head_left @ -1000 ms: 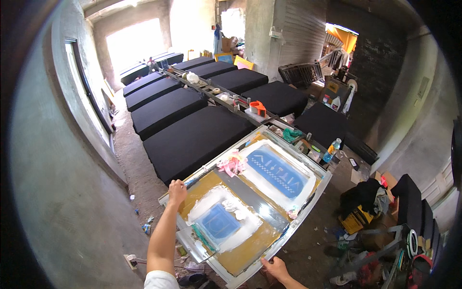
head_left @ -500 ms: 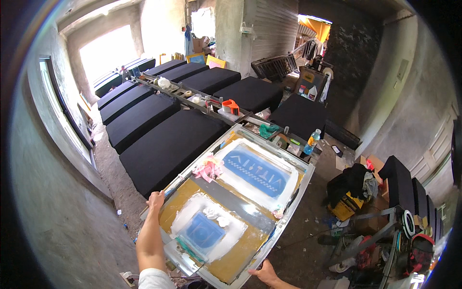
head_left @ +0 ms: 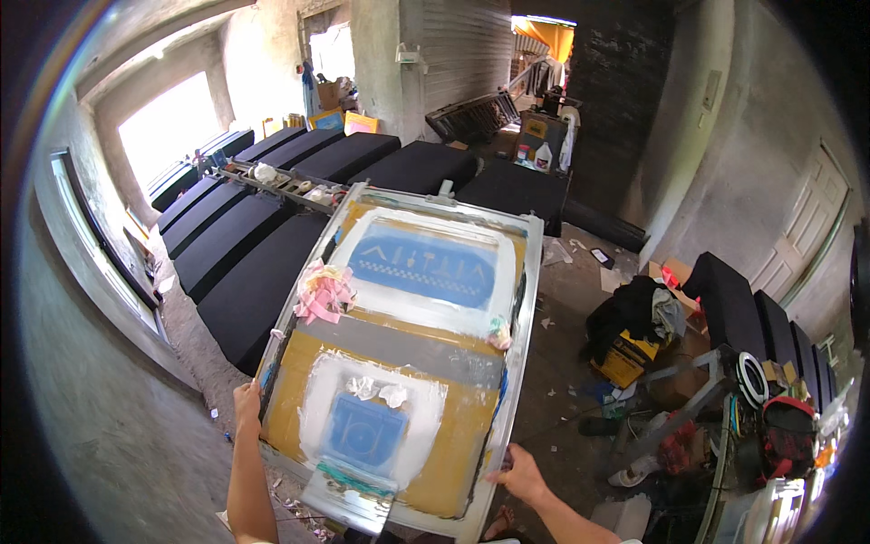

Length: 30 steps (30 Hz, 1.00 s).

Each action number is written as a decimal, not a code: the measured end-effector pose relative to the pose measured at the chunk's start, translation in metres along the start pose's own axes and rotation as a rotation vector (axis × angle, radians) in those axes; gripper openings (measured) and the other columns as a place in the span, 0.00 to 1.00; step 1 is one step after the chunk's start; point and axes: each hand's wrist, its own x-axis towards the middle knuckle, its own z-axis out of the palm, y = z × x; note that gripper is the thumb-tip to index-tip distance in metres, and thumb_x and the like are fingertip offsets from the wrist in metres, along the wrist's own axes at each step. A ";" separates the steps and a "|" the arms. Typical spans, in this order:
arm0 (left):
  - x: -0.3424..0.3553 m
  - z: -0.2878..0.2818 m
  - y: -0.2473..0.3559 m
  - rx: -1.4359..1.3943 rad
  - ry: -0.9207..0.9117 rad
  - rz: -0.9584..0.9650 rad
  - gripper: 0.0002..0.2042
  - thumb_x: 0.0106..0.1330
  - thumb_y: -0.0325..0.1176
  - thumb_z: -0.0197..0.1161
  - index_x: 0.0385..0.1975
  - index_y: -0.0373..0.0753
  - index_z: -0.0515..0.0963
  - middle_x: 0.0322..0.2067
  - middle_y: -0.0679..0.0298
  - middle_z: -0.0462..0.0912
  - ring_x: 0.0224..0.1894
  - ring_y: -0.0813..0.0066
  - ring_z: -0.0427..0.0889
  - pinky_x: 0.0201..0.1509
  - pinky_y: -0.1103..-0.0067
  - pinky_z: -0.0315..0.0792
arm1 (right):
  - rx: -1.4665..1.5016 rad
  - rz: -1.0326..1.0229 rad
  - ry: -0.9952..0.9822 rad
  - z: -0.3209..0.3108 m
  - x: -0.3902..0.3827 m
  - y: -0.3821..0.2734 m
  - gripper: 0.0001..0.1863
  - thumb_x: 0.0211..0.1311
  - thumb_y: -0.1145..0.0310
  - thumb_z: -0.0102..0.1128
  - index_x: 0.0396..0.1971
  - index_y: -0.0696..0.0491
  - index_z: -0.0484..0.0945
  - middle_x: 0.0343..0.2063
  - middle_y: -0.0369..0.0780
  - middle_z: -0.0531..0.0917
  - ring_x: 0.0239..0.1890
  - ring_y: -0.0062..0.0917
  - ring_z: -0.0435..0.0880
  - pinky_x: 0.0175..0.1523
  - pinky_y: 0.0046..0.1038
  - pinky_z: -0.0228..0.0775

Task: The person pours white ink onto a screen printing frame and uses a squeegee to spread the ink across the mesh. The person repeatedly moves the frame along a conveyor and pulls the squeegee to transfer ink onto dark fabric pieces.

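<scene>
A large screen-printing frame (head_left: 435, 349) is tilted up in front of me, with two blue stencil areas ringed in white on its brown-taped surface. My left hand (head_left: 246, 403) is closed on its left edge. My right hand (head_left: 521, 476) grips the lower right edge, its thumb showing. A crumpled pink rag (head_left: 323, 292) lies at the left side of the screen, and a smaller stained wad (head_left: 499, 333) sits by the right rail. White crumpled scraps (head_left: 379, 391) rest above the lower stencil. At the bottom lies a shiny flat plate (head_left: 349, 508) smeared with teal ink.
Rows of black-covered boards (head_left: 240, 272) flank a long rail (head_left: 290, 188) behind the frame. To the right, a cluttered heap holds black cloth (head_left: 625, 317), a yellow box (head_left: 627, 361) and a metal stand (head_left: 693, 390). A bare foot (head_left: 498, 521) shows below.
The frame has been lifted and turned straighter in front of me, hiding the orange tape dispenser and bottle behind it. Both hands keep their hold. My view has swung right.
</scene>
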 end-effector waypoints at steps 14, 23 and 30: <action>-0.238 0.031 0.088 -0.560 -0.477 -0.267 0.08 0.70 0.24 0.55 0.46 0.36 0.78 0.34 0.67 0.81 0.38 0.78 0.80 0.44 0.77 0.74 | 0.235 -0.093 0.802 -0.129 -0.129 -0.059 0.23 0.77 0.49 0.53 0.26 0.51 0.77 0.24 0.28 0.71 0.29 0.16 0.66 0.34 0.28 0.59; -0.331 0.187 0.185 -0.206 -0.774 -0.251 0.21 0.68 0.30 0.65 0.60 0.37 0.72 0.45 0.64 0.80 0.47 0.76 0.78 0.50 0.77 0.71 | -0.019 -0.017 1.041 -0.328 -0.143 0.040 0.26 0.81 0.55 0.45 0.28 0.62 0.76 0.21 0.32 0.72 0.26 0.19 0.68 0.33 0.33 0.62; -0.269 0.294 0.232 -0.280 -0.775 0.072 0.24 0.71 0.29 0.63 0.67 0.40 0.69 0.41 0.68 0.77 0.42 0.79 0.74 0.47 0.78 0.70 | -0.050 0.045 1.166 -0.334 -0.154 0.027 0.25 0.80 0.58 0.44 0.30 0.65 0.76 0.23 0.36 0.76 0.29 0.21 0.71 0.37 0.34 0.66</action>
